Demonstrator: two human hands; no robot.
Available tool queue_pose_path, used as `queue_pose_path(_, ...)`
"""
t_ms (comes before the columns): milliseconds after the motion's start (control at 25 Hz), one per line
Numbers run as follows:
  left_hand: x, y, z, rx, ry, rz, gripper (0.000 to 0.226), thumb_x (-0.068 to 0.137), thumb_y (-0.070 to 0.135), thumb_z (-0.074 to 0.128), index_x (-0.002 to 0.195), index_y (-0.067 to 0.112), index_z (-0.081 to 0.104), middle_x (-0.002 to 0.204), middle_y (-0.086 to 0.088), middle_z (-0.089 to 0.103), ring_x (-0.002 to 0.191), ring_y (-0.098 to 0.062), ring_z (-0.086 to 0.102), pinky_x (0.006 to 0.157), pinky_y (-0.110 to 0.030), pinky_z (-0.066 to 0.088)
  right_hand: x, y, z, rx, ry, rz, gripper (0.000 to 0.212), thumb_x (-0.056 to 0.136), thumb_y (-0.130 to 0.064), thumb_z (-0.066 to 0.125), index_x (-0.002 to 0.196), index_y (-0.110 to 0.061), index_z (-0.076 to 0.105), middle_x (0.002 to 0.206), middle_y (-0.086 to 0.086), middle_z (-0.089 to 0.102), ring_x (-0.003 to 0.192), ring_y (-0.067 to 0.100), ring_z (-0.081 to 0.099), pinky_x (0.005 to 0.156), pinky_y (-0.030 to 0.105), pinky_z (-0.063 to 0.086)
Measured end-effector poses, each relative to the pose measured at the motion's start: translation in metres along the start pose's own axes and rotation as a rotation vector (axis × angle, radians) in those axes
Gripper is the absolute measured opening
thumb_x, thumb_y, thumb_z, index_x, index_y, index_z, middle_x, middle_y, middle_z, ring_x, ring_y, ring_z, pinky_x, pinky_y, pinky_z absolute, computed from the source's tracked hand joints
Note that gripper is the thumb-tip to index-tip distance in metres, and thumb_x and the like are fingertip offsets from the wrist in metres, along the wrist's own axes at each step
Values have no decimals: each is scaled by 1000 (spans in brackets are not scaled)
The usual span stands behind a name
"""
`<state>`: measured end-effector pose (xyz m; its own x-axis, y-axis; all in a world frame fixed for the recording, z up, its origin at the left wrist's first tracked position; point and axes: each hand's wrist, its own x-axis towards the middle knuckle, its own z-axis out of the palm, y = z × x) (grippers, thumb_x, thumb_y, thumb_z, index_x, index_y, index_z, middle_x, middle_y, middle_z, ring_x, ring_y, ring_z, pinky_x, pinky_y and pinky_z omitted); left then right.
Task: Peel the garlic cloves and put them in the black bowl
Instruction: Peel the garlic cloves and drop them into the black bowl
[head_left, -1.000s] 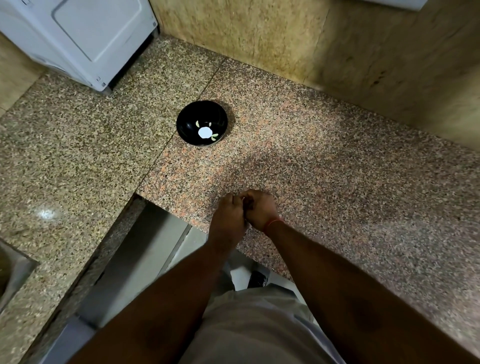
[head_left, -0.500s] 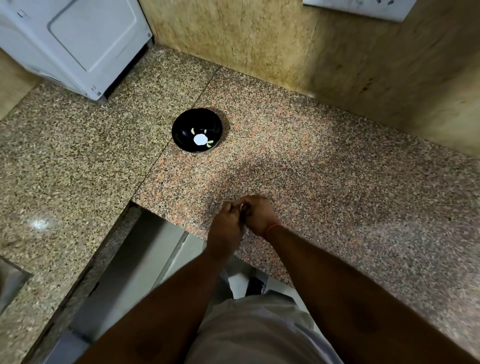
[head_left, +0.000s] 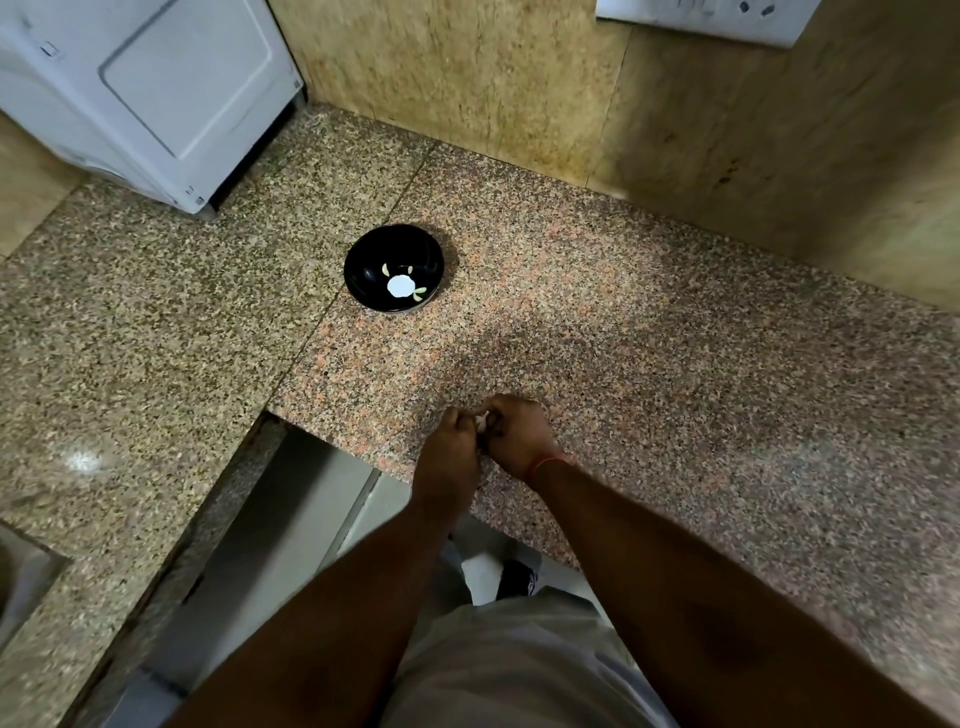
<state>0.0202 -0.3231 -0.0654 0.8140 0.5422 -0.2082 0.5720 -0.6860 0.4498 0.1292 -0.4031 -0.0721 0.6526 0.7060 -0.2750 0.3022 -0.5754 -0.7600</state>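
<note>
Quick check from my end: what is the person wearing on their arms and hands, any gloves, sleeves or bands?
No gloves, and no sleeves in view: both forearms are bare. The right hand has a thin red-orange thread band around its wrist. The left hand shows no band or ring, as far as this view tells.

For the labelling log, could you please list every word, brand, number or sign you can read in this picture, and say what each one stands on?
None can be read.
White appliance: a small mark near its top left edge, too small to read.
White switch plate on the wall: only sockets show, no lettering.
Black bowl: a white flower pattern with pale leaves, no text.
Dark shoe on the floor: a faint pale mark, too blurred to read.
</note>
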Motion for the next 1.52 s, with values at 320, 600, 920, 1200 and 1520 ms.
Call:
queue_pose_path(320, -1, -2, 5, -78, 50, 13, 19, 94, -2, 54, 107, 0, 67, 108, -16, 62, 90, -30, 61, 72, -33, 42, 6, 6, -2, -62, 2, -28, 20, 73, -13, 86, 91, -19, 78, 84, 0, 72, 71, 12, 59, 65, 23, 43)
queue_pose_path(600, 5, 0, 11, -141, 107, -17, 19, 81, -9, 60, 97, -3, 67, 102, -21, 63, 82, -39, 61, 70, -47, 52, 6, 8, -1, -23, 40, -47, 21, 70, -9, 85, 90, -15, 79, 84, 3, 74, 74, 18, 66, 71, 28, 54)
queue_pose_path(920, 15, -2, 3, -382, 220, -132, 18, 89, 8, 65, 72, 13, 59, 66, 4, 54, 58, -1, 42, 50, -15, 26, 2, 8, -5, 62, 61, 59, 22, 73, -17, 85, 93, -19, 78, 89, 1, 77, 80, 15, 70, 76, 31, 59)
queue_pose_path(1200, 10, -7, 0, -372, 173, -138, 21, 91, -2, 57, 75, 8, 65, 69, -5, 63, 62, -14, 55, 60, -29, 41, 11, 15, -29, 223, 185, 273, 47, 71, -5, 85, 112, -23, 70, 88, -4, 73, 82, 15, 72, 75, 33, 63)
queue_pose_path(1520, 4, 3, 6, -228, 4, -15, 23, 87, -1, 59, 75, 18, 68, 72, 7, 58, 67, -4, 53, 62, -31, 47, -28, 17, -21, 100, 97, 112, 30, 79, -9, 73, 103, -26, 74, 86, -10, 73, 79, 4, 69, 72, 23, 61)
